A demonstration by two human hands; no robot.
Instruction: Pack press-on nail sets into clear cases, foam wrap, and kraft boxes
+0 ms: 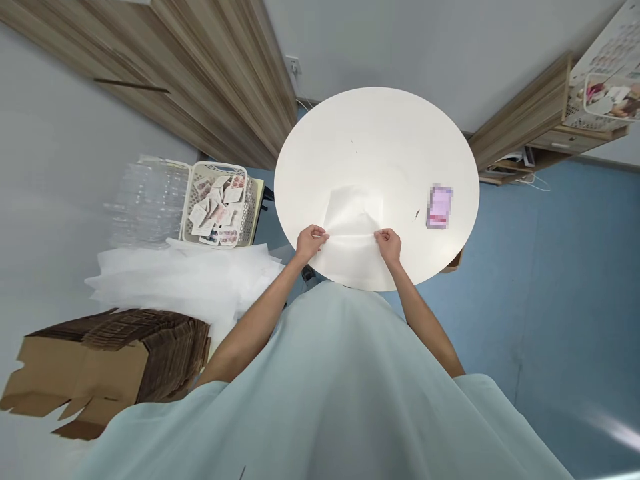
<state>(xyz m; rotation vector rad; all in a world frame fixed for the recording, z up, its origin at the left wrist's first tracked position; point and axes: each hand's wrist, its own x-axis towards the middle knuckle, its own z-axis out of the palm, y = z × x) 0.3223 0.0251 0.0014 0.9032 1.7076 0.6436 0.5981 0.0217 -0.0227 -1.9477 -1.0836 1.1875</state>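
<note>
A thin white sheet (353, 210), slightly shiny, lies on the white round table (375, 127) close to its front edge. A raised crease runs across it between my two hands. At the left end of this crease my left hand (311, 243) pinches the sheet between thumb and fingers. My right hand (389, 246) pinches the right end the same way, at about the same height. Part of the sheet spreads flat beyond the hands. Its near part is hard to tell from the tabletop.
Right on the table lies a blurred purple object (440, 207). At left stand a white basket (245, 213) of small packets, clear plastic containers (147, 200), a pile of white sheets (190, 273) and stacked flat cardboard boxes (100, 367). Wooden cabinets (215, 73) flank the table.
</note>
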